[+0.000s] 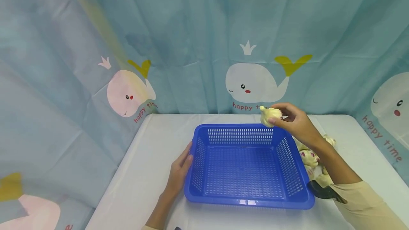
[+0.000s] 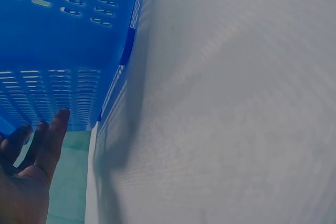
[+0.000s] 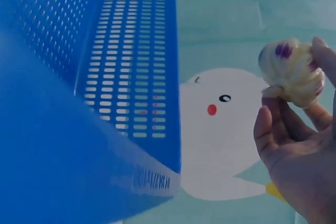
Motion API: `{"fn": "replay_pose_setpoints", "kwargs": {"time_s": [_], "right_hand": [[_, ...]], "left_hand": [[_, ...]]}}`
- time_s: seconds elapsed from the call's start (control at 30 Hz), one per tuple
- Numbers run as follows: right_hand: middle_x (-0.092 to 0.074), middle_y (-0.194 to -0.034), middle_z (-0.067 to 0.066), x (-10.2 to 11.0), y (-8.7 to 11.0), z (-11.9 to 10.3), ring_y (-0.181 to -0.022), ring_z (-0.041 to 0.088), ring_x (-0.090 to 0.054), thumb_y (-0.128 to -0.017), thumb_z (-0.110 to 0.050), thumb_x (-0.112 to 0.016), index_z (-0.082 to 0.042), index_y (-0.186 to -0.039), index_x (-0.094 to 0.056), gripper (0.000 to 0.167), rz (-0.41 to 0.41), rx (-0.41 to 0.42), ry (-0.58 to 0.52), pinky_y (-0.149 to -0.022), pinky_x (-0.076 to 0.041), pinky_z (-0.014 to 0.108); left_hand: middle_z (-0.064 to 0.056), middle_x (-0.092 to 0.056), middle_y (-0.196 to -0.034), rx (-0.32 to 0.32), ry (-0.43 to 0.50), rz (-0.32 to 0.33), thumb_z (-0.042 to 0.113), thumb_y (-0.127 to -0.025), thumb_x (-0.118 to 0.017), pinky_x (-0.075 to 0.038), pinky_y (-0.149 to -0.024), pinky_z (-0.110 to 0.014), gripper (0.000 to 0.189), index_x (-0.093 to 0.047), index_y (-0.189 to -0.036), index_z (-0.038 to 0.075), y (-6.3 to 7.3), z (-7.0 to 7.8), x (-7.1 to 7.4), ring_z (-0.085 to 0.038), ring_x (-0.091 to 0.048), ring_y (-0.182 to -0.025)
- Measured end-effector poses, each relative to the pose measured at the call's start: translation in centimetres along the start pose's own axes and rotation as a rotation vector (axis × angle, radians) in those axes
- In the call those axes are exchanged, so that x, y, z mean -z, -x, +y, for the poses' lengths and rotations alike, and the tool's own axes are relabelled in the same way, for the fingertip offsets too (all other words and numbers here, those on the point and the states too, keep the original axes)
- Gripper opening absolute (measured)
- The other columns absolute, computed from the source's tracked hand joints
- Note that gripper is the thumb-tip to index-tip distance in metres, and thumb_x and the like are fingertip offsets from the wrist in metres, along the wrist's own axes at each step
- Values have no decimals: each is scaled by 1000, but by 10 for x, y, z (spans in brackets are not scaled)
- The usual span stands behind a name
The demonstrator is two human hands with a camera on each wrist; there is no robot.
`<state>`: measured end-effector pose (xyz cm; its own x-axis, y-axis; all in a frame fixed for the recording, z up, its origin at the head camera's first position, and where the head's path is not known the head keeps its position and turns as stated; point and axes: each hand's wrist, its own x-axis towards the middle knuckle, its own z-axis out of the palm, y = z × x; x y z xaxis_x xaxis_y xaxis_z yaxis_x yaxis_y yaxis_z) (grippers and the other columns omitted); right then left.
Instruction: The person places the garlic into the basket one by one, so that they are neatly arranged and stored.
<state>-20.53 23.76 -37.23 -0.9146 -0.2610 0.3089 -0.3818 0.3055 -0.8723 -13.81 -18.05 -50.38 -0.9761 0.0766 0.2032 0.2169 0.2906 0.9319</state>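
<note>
A garlic bulb (image 1: 271, 116), cream with purple patches, is pinched between the thumb and fingers of my right hand (image 1: 295, 123). That hand holds it up at the far right corner of a blue plastic basket (image 1: 243, 201); in the right wrist view the bulb (image 3: 291, 72) shows beside the slotted wall. My left hand (image 1: 179, 173) is at the basket's left side, its fingers extended along the outer wall. In the left wrist view the left hand's fingers (image 2: 52, 142) lie against the slotted side. Nothing lies inside the basket.
Several more garlic bulbs (image 1: 310, 158) lie on the white table (image 1: 150, 152) to the right of the basket, partly hidden by my right forearm. A dark strap (image 1: 324, 190) hangs by the right sleeve. Behind the table stands a teal curtain (image 1: 198, 45) printed with whales.
</note>
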Motion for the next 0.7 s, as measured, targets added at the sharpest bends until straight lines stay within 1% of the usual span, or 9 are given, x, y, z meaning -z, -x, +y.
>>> {"fn": "replay_pose_setpoints", "kwargs": {"time_s": [0.1, 0.2, 0.33, 0.43, 0.5, 0.57, 0.7], "right_hand": [[-62, -128, 5, -4, -3, 0, -104, 14, -69, -101, -9, -73, -4, -143, -58, 45, -32, -4, -23, -85, -60, 18], [-60, -132, 9, -9, -6, 1, -111, 13, -68, -99, -7, -74, 0, -144, -54, 50, -83, -7, -75, -89, -61, 19], [-59, -137, 15, -15, -11, 3, -114, 17, -68, -97, -6, -77, -1, -145, -54, 53, -134, -31, -120, -89, -62, 23], [-54, -146, 16, -20, -15, 6, -116, 22, -65, -97, -8, -78, -4, -146, -57, 53, -169, -39, -99, -90, -62, 24], [-51, -149, 15, -24, -17, 8, -119, 24, -64, -97, -10, -77, -6, -145, -58, 52, -194, -47, -85, -91, -61, 25], [-51, -148, 15, -28, -19, 8, -120, 26, -65, -97, -11, -78, -7, -144, -58, 52, -214, -62, -81, -91, -61, 26], [-59, -134, 19, -37, -21, 10, -113, 26, -69, -95, -8, -79, -5, -143, -58, 53, -247, -86, -97, -88, -63, 29]], "left_hand": [[5, -40, -169, 1, 7, -5, 35, -114, -46, -27, -122, -14, 53, -39, -165, 23, 0, -1, 0, -15, -34, -158], [5, -40, -169, -1, 10, -5, 34, -114, -46, -27, -122, -14, 53, -39, -165, 23, 0, -1, 0, -15, -34, -157], [5, -40, -169, -3, 6, -4, 34, -114, -46, -27, -122, -14, 53, -39, -165, 23, -1, -2, 1, -15, -35, -157], [5, -40, -169, -3, 6, -6, 35, -114, -46, -27, -122, -14, 53, -39, -165, 24, -1, -2, 1, -15, -34, -157], [5, -40, -169, -3, 8, -6, 35, -114, -46, -26, -122, -13, 53, -39, -166, 24, -1, -3, 1, -15, -34, -158], [5, -40, -169, -3, 9, -8, 35, -114, -46, -26, -122, -13, 53, -39, -166, 24, -1, -3, 1, -15, -33, -158], [5, -39, -169, -1, 3, -8, 35, -115, -45, -26, -122, -14, 53, -38, -166, 24, -1, -3, 1, -15, -33, -158]]}}
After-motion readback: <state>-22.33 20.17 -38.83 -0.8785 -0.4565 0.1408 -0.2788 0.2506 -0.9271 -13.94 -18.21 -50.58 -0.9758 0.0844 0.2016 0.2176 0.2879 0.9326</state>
